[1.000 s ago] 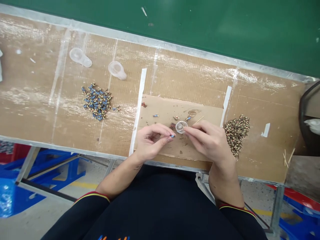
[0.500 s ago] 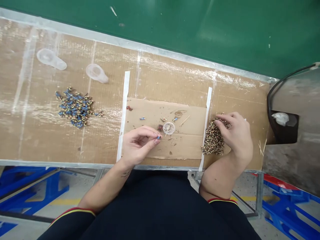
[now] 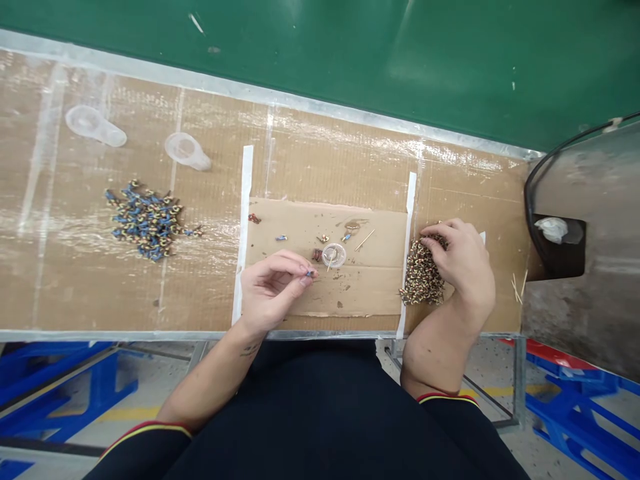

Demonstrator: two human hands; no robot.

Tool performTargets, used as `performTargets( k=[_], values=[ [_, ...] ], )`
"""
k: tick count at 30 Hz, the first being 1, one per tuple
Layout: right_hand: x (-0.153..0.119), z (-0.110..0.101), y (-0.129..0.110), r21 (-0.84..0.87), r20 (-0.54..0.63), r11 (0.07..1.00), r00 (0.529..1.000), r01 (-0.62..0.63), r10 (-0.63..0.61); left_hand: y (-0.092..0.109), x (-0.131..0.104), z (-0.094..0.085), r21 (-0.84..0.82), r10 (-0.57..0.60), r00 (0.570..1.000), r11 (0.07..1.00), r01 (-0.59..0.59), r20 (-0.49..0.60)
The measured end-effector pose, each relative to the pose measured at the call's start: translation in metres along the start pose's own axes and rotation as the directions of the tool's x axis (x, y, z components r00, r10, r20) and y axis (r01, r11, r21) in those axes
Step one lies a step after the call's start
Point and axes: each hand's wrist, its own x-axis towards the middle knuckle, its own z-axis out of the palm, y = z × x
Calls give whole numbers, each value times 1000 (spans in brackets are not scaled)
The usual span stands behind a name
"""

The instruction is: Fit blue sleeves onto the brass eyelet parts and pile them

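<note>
Thumb and forefinger of my left hand [image 3: 267,293] pinch a tiny blue figure piece [image 3: 309,273] over the cardboard sheet [image 3: 370,293]. Just beyond those fingertips sits a small clear round cup [image 3: 344,256] with a thin stick in it, and a dark red bit [image 3: 317,255] lies beside it. My right hand [image 3: 465,257] reaches into the heap of tiny brown-and-cream pieces [image 3: 423,277]. Its thumb and forefinger are nearly together at the top of the heap, and whatever is between them is too small to make out.
To the left lies a heap of blue-and-cream pieces [image 3: 147,220]. Two translucent scoop-shaped containers [image 3: 107,133] lie behind it. Several loose pieces and a wooden toothpick [image 3: 365,240] rest on the sheet. More sticks [image 3: 517,290] lie at the right, near a metal surface [image 3: 565,327].
The view has shifted slightly, moving the table contents a little left. My left hand still pinches the blue piece; my right fingers have shifted slightly at the brown-and-cream heap.
</note>
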Motion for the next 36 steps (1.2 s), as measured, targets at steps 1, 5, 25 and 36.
performTargets(
  k=[1,5,25,36],
  values=[
    [0,0,-1,14,0,1000,1000,3,-3,0,0,0,-2,0,1000,1000,0,-1],
    [1,-4,-5,87,-27,996,1000,2,1,-1,0,-1,-3,-9,1000,1000,9,-2],
    [1,-10,-18,258,-150,966,987,-15,56,-1,0,1,0,-10,999,1000,10,-35],
    [-1,-8,-17,313,-145,948,984,-58,108,0,-1,1,20,-36,998,999,37,-51]
  ],
)
